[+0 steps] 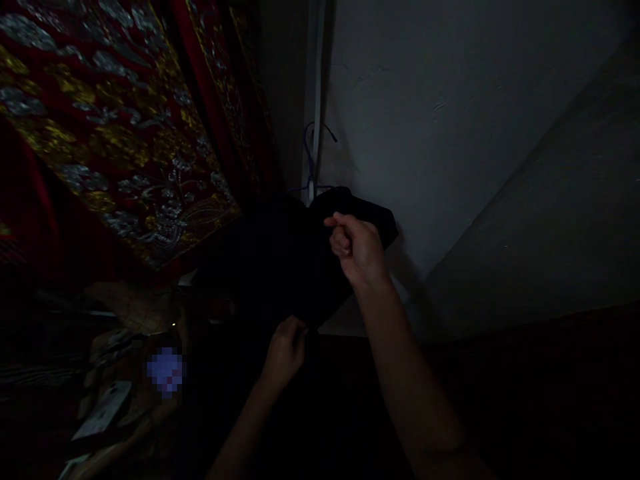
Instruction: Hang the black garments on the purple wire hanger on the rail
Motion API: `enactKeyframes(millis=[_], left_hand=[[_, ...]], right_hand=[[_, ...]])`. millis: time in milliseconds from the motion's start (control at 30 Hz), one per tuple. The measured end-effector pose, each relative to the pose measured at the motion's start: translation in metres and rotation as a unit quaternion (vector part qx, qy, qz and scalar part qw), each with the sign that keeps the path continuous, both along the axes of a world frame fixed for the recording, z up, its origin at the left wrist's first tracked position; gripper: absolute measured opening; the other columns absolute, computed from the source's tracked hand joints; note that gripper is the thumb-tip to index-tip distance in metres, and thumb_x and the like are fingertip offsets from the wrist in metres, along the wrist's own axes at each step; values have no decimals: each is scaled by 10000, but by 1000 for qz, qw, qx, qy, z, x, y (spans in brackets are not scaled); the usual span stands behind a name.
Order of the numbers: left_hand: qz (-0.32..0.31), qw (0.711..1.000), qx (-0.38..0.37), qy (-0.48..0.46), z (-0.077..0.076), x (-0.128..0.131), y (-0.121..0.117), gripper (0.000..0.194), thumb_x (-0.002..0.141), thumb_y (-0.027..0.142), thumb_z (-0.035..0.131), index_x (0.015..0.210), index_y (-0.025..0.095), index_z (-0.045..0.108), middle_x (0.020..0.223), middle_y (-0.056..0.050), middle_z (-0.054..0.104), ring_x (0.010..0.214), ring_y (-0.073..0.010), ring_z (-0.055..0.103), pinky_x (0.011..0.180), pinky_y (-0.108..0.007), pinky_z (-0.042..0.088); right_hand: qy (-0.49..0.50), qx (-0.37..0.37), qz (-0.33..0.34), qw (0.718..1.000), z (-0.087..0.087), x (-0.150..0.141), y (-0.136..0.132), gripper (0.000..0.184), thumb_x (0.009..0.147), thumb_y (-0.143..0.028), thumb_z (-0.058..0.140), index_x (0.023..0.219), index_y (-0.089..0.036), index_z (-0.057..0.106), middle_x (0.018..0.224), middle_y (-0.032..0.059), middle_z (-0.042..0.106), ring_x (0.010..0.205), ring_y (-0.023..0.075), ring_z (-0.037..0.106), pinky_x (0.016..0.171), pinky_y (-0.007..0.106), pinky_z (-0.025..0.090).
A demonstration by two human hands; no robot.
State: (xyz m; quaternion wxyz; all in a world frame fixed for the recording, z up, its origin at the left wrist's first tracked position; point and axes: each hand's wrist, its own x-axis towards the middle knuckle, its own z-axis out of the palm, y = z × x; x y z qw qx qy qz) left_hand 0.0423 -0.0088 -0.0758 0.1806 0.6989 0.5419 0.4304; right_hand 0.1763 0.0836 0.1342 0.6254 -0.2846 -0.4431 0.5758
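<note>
The scene is very dark. A black garment (280, 260) hangs in the middle of the view, against the corner of a pale wall. My right hand (356, 248) is closed in a fist on the garment's upper right part. My left hand (285, 350) pinches the garment's lower edge. A thin purple hanger or cord (311, 160) shows just above the garment, next to a white pipe.
Red cloth embroidered in gold and silver (115, 120) hangs at the left. The pale wall (450, 120) fills the right, with a darker slanted surface (550, 233) beside it. Papers and dim clutter (105, 407) lie at the lower left.
</note>
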Motion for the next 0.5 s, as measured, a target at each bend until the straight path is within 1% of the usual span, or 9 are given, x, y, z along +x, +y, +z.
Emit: enactKeyframes(millis=[33,100,167,233,300,333,400,433,500], left_hand=[[-9,1000,-1,1,6,-3,4,155,941,159,508,902,201,651,889,-77,703,846,-230,691,777,-352,539],[-26,999,21,0,32,-9,10,138,951,178,541,989,203,671,973,-79,712,924,-221,696,829,-345,545],[-25,995,95,-13,73,-12,16,205,969,219,572,1156,206,655,1064,-83,700,993,-209,681,881,-344,541],[-1,978,206,-31,120,-13,21,365,982,215,577,1347,223,579,1062,-63,700,962,-183,675,900,-342,534],[29,956,291,-24,162,-14,29,381,996,200,559,1376,217,570,1017,-48,709,893,-161,669,863,-321,534],[22,950,311,-3,178,-14,34,310,997,197,559,1299,207,626,993,-45,711,879,-158,665,837,-307,532],[1,939,342,32,198,-13,45,155,987,187,580,1083,179,701,938,-42,715,849,-151,665,790,-281,523],[-7,935,353,48,203,-12,50,116,982,183,588,1002,170,702,919,-43,715,842,-149,666,774,-272,518],[-5,926,370,72,206,-9,58,112,985,183,575,943,163,677,900,-47,714,831,-148,665,756,-266,512]], right_hand=[[-4,10,-1,1000,2,0,0,207,746,-321,637,625,-154,659,366,-84,358,339,41,249,372,203,145],[-25,29,-4,999,-1,-2,-6,238,763,-361,629,626,-167,648,367,-76,393,333,47,284,366,199,167],[-63,47,-2,997,-10,-4,-15,272,792,-400,621,642,-175,645,381,-65,439,334,56,330,365,198,196],[-109,65,7,992,-15,-4,-24,299,830,-420,604,658,-180,645,401,-57,473,341,63,367,372,199,226],[-149,91,8,985,-13,-3,-31,324,870,-429,586,668,-185,647,415,-56,482,348,67,390,385,201,252],[-168,108,4,980,-11,-2,-33,334,890,-430,577,676,-186,653,418,-58,480,355,68,396,396,203,267],[-201,143,-15,969,-5,1,-36,341,923,-421,564,702,-185,672,420,-62,464,368,69,399,417,207,287],[-214,157,-27,964,-3,1,-36,342,934,-418,563,714,-183,682,419,-64,453,372,71,396,422,211,287],[-229,172,-47,957,-6,2,-32,344,936,-428,574,728,-182,694,423,-67,436,373,74,387,419,220,272]])
